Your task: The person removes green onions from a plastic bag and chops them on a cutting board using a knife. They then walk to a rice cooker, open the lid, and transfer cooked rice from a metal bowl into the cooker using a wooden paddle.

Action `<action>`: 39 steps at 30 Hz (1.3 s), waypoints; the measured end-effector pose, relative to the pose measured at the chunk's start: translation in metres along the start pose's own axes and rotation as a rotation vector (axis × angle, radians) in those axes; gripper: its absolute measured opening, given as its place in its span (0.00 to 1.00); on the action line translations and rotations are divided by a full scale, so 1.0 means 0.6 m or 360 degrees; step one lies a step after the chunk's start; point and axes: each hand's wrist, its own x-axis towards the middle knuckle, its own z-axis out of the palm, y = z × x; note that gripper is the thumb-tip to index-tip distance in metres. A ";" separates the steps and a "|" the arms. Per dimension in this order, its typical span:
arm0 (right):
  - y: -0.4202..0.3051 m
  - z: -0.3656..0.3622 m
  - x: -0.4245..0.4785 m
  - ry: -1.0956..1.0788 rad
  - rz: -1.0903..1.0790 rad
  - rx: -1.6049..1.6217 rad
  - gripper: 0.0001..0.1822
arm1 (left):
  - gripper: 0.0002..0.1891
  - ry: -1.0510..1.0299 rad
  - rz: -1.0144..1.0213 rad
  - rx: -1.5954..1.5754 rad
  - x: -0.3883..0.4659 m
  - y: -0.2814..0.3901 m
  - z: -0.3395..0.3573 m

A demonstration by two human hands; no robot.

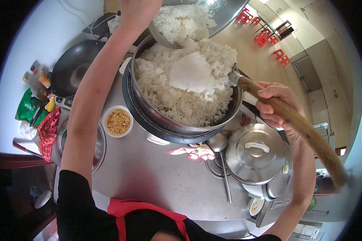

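At the top edge, my left hand (141, 12) is at the near rim of a tilted metal basin (227, 15); its fingertips are out of view. Cooked white rice (181, 22) lies in the basin and meets the rice (166, 81) heaped in a large metal pot (181, 125) below. A smooth, whiter patch (193, 72) tops the heap. My right hand (277, 105) grips the thick wooden handle (307, 132) of a spatula-like tool. Its metal socket (235, 76) is at the pot's right side, and the head is hidden in rice.
A white bowl of chopped yellowish food (118, 121) stands left of the pot. Nearby are a dark wok (69, 72), bottles (36, 84) and a red cloth (48, 132). A metal ladle (223, 168), a white cloth (196, 152) and a lidded steel pot (255, 159) occupy the right.
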 end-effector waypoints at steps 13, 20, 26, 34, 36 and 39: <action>0.041 0.056 -0.018 0.0718 -0.0445 -0.1026 0.41 | 0.31 0.0182 0.0255 0.0072 -0.032 -0.013 -0.008; 0.150 0.018 0.017 0.0965 -0.1056 -0.2111 0.45 | 0.31 0.0153 0.0278 0.0076 -0.036 -0.002 -0.008; 0.169 0.012 -0.007 0.1058 -0.1401 -0.2361 0.48 | 0.31 0.0156 0.0297 0.0122 -0.034 0.011 -0.016; 0.125 0.003 -0.029 0.0552 -0.1525 -0.3214 0.51 | 0.29 0.0139 0.0056 -0.0062 -0.033 0.022 -0.014; 0.111 0.013 -0.031 0.0362 -0.1443 -0.3274 0.50 | 0.29 0.0131 0.0172 -0.0019 -0.026 0.019 -0.024; 0.113 -0.008 -0.016 0.0242 -0.1572 -0.3439 0.44 | 0.28 0.0166 0.0358 0.0056 -0.016 0.010 -0.033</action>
